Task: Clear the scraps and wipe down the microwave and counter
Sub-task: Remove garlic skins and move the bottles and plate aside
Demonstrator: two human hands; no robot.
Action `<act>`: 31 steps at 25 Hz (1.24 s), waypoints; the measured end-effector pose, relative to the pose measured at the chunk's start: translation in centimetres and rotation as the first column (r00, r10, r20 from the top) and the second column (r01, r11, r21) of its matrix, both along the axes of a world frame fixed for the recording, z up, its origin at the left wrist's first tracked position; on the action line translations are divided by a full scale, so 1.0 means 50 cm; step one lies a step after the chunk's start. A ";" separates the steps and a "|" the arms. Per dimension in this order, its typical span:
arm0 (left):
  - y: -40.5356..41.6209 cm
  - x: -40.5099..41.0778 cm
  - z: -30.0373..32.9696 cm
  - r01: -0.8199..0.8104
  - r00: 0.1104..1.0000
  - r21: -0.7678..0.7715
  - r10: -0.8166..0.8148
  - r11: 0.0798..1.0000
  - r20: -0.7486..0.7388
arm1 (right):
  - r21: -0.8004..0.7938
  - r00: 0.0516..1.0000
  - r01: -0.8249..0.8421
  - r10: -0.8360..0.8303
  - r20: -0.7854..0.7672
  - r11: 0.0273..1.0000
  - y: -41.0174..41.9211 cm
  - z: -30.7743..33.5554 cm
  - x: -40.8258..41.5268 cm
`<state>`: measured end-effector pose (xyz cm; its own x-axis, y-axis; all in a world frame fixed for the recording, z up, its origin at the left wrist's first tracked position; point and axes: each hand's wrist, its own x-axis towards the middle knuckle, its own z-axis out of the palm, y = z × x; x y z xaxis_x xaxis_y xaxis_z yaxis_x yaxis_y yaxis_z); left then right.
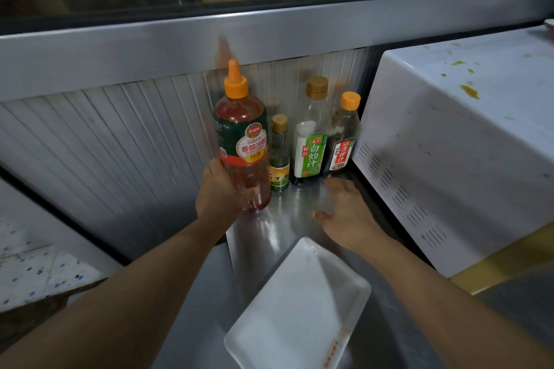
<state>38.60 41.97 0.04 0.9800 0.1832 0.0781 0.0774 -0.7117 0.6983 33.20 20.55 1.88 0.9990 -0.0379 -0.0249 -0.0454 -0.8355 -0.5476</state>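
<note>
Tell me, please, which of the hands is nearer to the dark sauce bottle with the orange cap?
Right. The right hand lies just below the dark sauce bottle; the left hand grips the ketchup bottle farther left.

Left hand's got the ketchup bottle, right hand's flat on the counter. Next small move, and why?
Probably lift the ketchup bottle aside with the left hand so the counter under it is bare. The right hand lies open on the steel beside it; I can't tell if it has a cloth. Three more bottles stand behind, against the stained microwave.
</note>
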 end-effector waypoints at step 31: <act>-0.206 -0.447 0.265 0.752 0.659 0.290 -0.692 0.592 -0.296 | -0.285 0.959 0.262 -0.283 -0.031 0.922 -0.128 0.255 -0.565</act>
